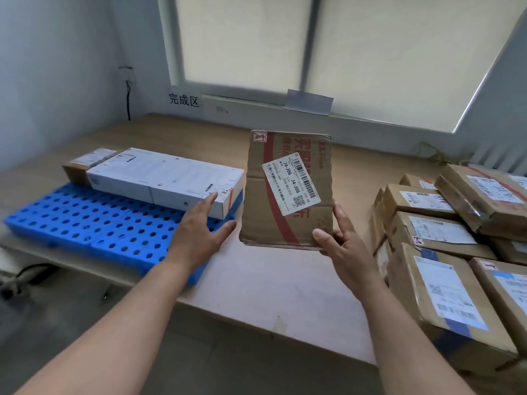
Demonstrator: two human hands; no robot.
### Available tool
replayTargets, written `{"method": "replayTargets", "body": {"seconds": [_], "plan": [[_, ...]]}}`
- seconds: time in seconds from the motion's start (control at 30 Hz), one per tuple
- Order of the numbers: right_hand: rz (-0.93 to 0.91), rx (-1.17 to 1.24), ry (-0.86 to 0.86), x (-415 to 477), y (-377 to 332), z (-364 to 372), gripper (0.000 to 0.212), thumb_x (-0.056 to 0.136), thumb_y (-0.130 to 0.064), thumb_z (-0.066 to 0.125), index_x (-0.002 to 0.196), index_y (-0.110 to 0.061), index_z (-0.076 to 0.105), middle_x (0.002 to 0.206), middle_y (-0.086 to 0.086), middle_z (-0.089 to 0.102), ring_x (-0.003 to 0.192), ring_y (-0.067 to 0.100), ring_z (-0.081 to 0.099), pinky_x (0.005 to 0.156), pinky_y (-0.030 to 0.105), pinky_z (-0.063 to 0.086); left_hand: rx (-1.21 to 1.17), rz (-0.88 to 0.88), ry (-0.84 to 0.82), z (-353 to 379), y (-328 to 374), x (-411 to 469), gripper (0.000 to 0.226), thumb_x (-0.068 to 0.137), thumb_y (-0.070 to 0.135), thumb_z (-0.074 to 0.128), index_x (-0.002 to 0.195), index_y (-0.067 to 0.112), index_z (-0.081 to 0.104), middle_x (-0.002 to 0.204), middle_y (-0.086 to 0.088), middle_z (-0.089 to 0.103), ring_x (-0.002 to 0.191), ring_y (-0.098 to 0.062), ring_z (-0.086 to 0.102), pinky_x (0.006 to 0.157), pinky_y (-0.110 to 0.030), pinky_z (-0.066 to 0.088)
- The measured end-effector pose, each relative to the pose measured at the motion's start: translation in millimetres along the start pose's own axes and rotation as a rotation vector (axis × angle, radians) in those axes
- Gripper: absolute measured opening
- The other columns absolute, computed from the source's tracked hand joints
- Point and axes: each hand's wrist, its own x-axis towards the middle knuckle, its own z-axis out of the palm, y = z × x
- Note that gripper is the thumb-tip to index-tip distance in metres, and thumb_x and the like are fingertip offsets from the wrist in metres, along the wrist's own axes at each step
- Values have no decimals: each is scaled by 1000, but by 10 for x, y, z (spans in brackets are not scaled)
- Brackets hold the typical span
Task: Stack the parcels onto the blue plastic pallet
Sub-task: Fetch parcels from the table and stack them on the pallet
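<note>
My right hand [343,246] grips the lower right corner of a brown cardboard parcel [273,212] with a white shipping label, held up above the table, tilted toward me. My left hand [199,232] hovers with fingers spread just left of the parcel, over the right end of the blue plastic pallet [79,223]. On the pallet's far side lies a long white box [162,178], and a small brown box [82,163] sits at its left end.
Several brown parcels [445,232] are piled on the table at the right. The wooden table [271,283] runs along a window wall bearing a sign [184,99]. A black cable [128,95] hangs in the left corner. Floor lies below the front edge.
</note>
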Motion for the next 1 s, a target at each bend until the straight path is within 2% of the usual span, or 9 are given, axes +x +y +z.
{"method": "replayTargets", "body": {"seconds": [0.17, 0.5, 0.57, 0.63, 0.67, 0.77, 0.8, 0.9, 1.0], "plan": [[10, 25, -52, 52, -112, 805, 69, 96, -4, 51, 153, -26, 18, 111, -5, 66, 87, -3, 67, 69, 9, 49, 103, -41, 19, -569, -593, -44, 76, 87, 49, 60, 149, 21, 26, 149, 0, 36, 137, -18, 32, 109, -37, 31], [32, 73, -106, 122, -327, 2348, 68, 96, -2, 51, 151, -28, 20, 98, -9, 69, 77, -3, 68, 65, 10, 50, 199, -138, 67, -1625, -1709, -195, 78, 86, 54, 57, 150, 24, 23, 152, 1, 33, 140, -17, 28, 111, -38, 28], [47, 86, -120, 149, -327, 2615, 69, 96, -4, 52, 151, -31, 21, 98, -3, 71, 83, 9, 71, 73, 22, 57, 217, -153, 84, -1807, -1901, -243, 77, 87, 53, 57, 150, 23, 24, 152, 1, 33, 140, -17, 28, 112, -37, 26], [59, 74, -132, 187, -321, 2861, 70, 96, -8, 54, 152, -34, 21, 96, 3, 71, 89, 32, 67, 86, 44, 56, 226, -174, 105, -1973, -2092, -285, 77, 86, 52, 59, 149, 24, 26, 152, 1, 34, 139, -18, 28, 113, -39, 27], [68, 66, -139, 207, -321, 2974, 70, 96, -9, 55, 152, -35, 21, 92, 5, 70, 85, 37, 64, 86, 45, 55, 229, -190, 116, -2047, -2182, -305, 76, 86, 52, 59, 149, 24, 27, 151, 1, 35, 139, -18, 29, 112, -40, 28], [90, 93, -183, 272, -336, 3298, 67, 96, -8, 54, 148, -38, 22, 87, 3, 69, 73, 15, 64, 67, 24, 52, 244, -226, 147, -2228, -2445, -350, 76, 85, 52, 60, 148, 24, 29, 150, 0, 37, 137, -19, 31, 111, -37, 28], [96, 91, -199, 298, -335, 3400, 67, 96, -10, 54, 148, -38, 21, 86, 0, 69, 70, 8, 65, 65, 20, 51, 254, -235, 154, -2280, -2522, -361, 76, 85, 52, 60, 148, 24, 29, 150, 1, 37, 137, -19, 32, 111, -36, 27], [103, 49, -236, 398, -311, 3686, 68, 96, -18, 57, 150, -39, 22, 82, -4, 70, 68, 2, 66, 75, 26, 48, 282, -268, 163, -2419, -2734, -381, 75, 86, 53, 58, 149, 25, 28, 151, 3, 35, 138, -17, 30, 111, -35, 27], [132, 65, -268, 522, -269, 3946, 69, 95, -19, 58, 150, -39, 21, 84, -3, 70, 70, 1, 66, 77, 28, 48, 322, -285, 160, -2541, -2926, -343, 74, 87, 54, 56, 149, 24, 28, 152, 2, 34, 138, -17, 30, 110, -37, 28]]}}
